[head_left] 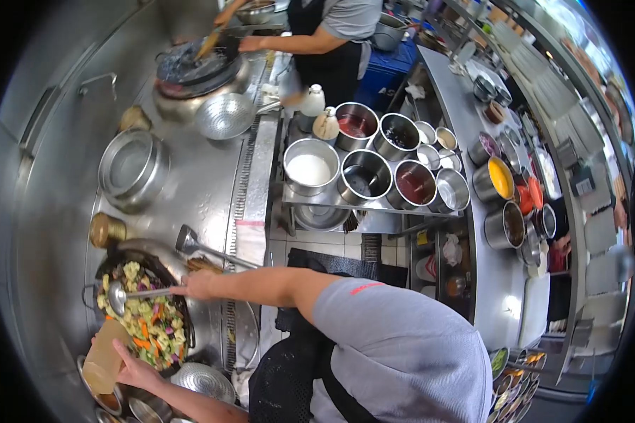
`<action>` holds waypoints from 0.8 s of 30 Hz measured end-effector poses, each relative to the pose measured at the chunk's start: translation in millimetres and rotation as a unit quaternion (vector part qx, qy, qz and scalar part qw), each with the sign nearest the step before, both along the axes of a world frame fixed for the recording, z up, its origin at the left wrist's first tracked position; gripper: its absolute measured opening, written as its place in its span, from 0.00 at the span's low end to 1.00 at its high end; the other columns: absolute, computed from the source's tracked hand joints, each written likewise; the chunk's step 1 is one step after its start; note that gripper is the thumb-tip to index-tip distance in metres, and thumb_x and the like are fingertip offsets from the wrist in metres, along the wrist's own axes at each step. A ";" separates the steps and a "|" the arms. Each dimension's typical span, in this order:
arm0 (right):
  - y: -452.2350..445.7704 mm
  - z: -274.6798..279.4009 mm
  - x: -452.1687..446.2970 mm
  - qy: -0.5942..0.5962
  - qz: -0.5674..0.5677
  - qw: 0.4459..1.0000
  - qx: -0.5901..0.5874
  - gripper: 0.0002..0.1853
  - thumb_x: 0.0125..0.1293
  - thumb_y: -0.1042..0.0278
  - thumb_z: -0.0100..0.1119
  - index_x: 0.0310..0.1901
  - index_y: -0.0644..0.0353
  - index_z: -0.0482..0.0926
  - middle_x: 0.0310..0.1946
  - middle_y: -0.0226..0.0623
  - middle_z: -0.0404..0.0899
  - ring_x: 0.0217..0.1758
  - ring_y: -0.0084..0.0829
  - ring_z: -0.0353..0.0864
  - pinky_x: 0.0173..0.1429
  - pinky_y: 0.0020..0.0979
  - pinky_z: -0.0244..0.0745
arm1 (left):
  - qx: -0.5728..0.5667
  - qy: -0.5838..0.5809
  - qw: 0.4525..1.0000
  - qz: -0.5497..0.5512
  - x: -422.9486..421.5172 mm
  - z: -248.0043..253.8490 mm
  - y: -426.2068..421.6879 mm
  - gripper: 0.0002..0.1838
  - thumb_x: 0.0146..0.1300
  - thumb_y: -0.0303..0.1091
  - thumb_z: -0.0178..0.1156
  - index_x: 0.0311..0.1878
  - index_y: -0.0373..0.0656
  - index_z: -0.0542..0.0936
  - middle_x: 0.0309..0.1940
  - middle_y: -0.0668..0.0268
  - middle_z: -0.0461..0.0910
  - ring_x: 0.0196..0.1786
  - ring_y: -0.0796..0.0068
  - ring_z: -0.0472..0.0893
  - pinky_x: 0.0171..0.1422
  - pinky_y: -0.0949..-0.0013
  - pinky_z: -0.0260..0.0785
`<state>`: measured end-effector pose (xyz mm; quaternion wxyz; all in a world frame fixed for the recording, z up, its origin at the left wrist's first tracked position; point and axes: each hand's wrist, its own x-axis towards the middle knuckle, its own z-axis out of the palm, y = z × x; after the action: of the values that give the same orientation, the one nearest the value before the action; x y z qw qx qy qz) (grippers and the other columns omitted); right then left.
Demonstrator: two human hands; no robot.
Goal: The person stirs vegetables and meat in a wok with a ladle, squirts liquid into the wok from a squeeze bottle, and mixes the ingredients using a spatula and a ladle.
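My right hand [196,285] is closed round the handle of a metal ladle [118,299], whose bowl rests over the wok [196,321] at the lower left. Cut vegetables [148,321], with pale florets, orange carrot and purple pieces, fill the wok. In my left hand [132,368] is a translucent container [104,356] of yellowish liquid, tilted beside the wok's near left edge. A spatula [189,241] lies on the counter right of the wok.
A co-worker [331,42] stands at another wok [197,67] at the top. Steel pots of sauce [310,168] stand on a cart at centre. A perforated strainer [203,383] lies below my wok. A lidded pot [128,169] and a brass-coloured jar [107,230] sit at left.
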<state>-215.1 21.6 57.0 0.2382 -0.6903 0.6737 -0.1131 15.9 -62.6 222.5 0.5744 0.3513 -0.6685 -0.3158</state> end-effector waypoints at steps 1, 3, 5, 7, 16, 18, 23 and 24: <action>4.3 4.8 -4.3 -0.006 -0.004 1.000 -0.003 0.40 0.74 0.69 0.53 0.85 0.39 0.52 0.64 0.53 0.73 0.64 0.54 0.80 0.62 0.52 0.80 | 0.011 -0.005 1.000 -0.021 -19.1 0.3 4.6 0.30 0.75 0.26 0.65 0.75 0.27 0.67 0.72 0.50 0.75 0.71 0.60 0.76 0.78 0.56 0.69; 15.3 20.4 -9.8 -0.027 -0.034 0.999 -0.018 0.39 0.72 0.66 0.57 0.84 0.42 0.58 0.69 0.54 0.70 0.71 0.55 0.73 0.71 0.52 0.73 | 0.027 -0.016 0.998 -0.056 -60.6 2.2 22.7 0.31 0.73 0.25 0.66 0.75 0.28 0.67 0.71 0.51 0.76 0.70 0.61 0.78 0.77 0.58 0.69; 56.9 52.0 -43.3 -0.168 -0.075 0.974 -0.135 0.40 0.70 0.66 0.62 0.82 0.53 0.59 0.70 0.55 0.67 0.71 0.54 0.73 0.73 0.52 0.71 | 0.034 -0.074 0.994 -0.074 -97.3 -1.1 47.4 0.32 0.72 0.25 0.68 0.75 0.29 0.68 0.70 0.51 0.76 0.69 0.61 0.78 0.76 0.59 0.70; 114.6 79.9 -87.3 -0.297 -0.105 0.909 -0.275 0.44 0.68 0.63 0.67 0.82 0.58 0.58 0.71 0.55 0.66 0.72 0.51 0.72 0.75 0.49 0.69 | 0.065 -0.113 0.986 -0.103 -125.4 -33.0 59.1 0.36 0.68 0.29 0.74 0.75 0.31 0.70 0.69 0.51 0.77 0.66 0.63 0.79 0.72 0.59 0.71; 485.1 146.9 -242.5 -0.284 -0.373 0.801 -0.373 0.47 0.59 0.57 0.81 0.76 0.62 0.64 0.66 0.50 0.74 0.70 0.42 0.77 0.73 0.40 0.72 | -0.165 -0.202 0.770 -0.582 -404.3 -53.8 369.9 0.47 0.55 0.32 0.78 0.76 0.38 0.64 0.67 0.44 0.72 0.69 0.40 0.72 0.77 0.45 0.62; 571.3 158.9 -292.4 -0.219 -0.417 0.799 -0.373 0.43 0.59 0.59 0.81 0.72 0.62 0.67 0.62 0.48 0.78 0.66 0.39 0.81 0.70 0.38 0.75 | -0.183 -0.201 0.751 -0.601 -468.9 -45.8 452.5 0.54 0.52 0.32 0.81 0.79 0.37 0.59 0.71 0.45 0.69 0.71 0.39 0.70 0.77 0.44 0.61; 807.7 170.7 -500.5 0.035 -0.586 0.663 -0.464 0.42 0.53 0.59 0.83 0.66 0.63 0.71 0.55 0.52 0.81 0.58 0.47 0.85 0.61 0.43 0.81 | -0.020 -0.179 0.714 -0.676 -569.1 -37.7 603.3 0.62 0.52 0.37 0.84 0.84 0.39 0.53 0.79 0.48 0.63 0.81 0.50 0.64 0.83 0.49 0.56; 855.3 168.1 -547.7 0.074 -0.654 0.631 -0.411 0.43 0.53 0.57 0.84 0.66 0.65 0.71 0.56 0.54 0.81 0.58 0.48 0.85 0.61 0.43 0.82 | 0.032 -0.201 0.686 -0.699 -575.9 -33.5 621.0 0.59 0.54 0.38 0.83 0.83 0.38 0.55 0.77 0.50 0.67 0.79 0.53 0.68 0.82 0.49 0.60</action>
<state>-762.8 877.0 225.1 -0.2569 -0.1013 0.8478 -0.4528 -560.0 558.4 189.0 0.0277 -0.1443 -0.8094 -0.5686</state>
